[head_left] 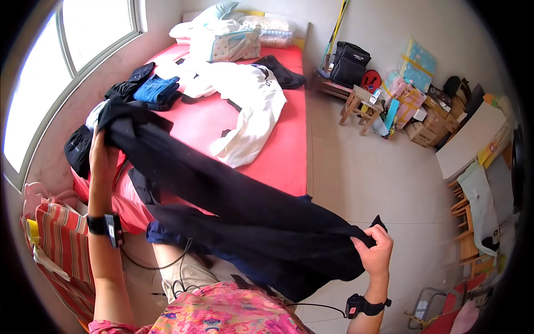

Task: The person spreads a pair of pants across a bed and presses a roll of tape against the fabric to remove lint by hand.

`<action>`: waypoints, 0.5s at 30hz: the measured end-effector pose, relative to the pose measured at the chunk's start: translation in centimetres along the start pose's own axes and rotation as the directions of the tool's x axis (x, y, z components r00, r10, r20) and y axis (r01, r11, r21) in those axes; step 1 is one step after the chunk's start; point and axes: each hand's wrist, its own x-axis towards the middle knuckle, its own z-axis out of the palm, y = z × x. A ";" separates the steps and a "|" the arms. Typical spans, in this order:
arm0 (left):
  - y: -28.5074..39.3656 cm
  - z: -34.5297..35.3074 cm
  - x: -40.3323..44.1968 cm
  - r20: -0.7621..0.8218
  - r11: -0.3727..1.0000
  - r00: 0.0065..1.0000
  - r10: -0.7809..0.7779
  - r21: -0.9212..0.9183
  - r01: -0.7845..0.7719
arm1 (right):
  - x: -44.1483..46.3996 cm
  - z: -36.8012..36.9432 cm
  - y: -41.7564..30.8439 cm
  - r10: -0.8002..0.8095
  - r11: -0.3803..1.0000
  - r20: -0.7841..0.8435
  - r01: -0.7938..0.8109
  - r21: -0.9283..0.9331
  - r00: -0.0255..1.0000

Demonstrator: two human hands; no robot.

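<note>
A pair of black trousers (222, 189) is stretched slantwise in front of me, between my two hands. At the upper left, my left hand (101, 158) is closed on one bunched end, its fingers partly hidden by the cloth. My right hand (375, 247) pinches the other end at the lower right, with a small corner of fabric poking out above the fingers. The two long parts of the garment spread apart toward the left and hang loosely. Dark blue cloth (161, 232) shows below them near my leg.
A bed with a red sheet (292, 150) holds a white garment (256, 106), folded jeans (156, 91) and dark clothes (282, 72). Striped fabric (64, 234) lies at left. A wooden stool (360, 108) and boxes (421, 133) stand at the back right. Cables (322, 305) run from my wrist devices.
</note>
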 end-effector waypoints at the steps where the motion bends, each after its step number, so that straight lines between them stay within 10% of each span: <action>1: -0.4 -0.4 1.4 0.002 1.000 1.000 0.003 -0.002 -0.003 | -0.1 0.0 -0.1 0.028 0.999 -0.020 -0.029 -0.026 0.999; 7: -4.3 1.6 1.9 0.247 0.963 0.956 -0.158 -0.175 0.204 | -1.0 0.8 2.2 0.180 0.966 0.169 -0.206 0.157 0.969; 12: -14.2 -4.9 -4.8 -0.227 0.630 0.685 -0.692 0.272 0.727 | -2.2 1.3 6.6 0.399 0.912 0.305 -0.409 -0.032 0.865; 15: -17.4 -7.0 -7.4 -0.398 0.312 0.666 -0.631 0.656 0.687 | -3.5 1.6 8.3 0.468 0.875 0.459 -0.468 -0.124 0.755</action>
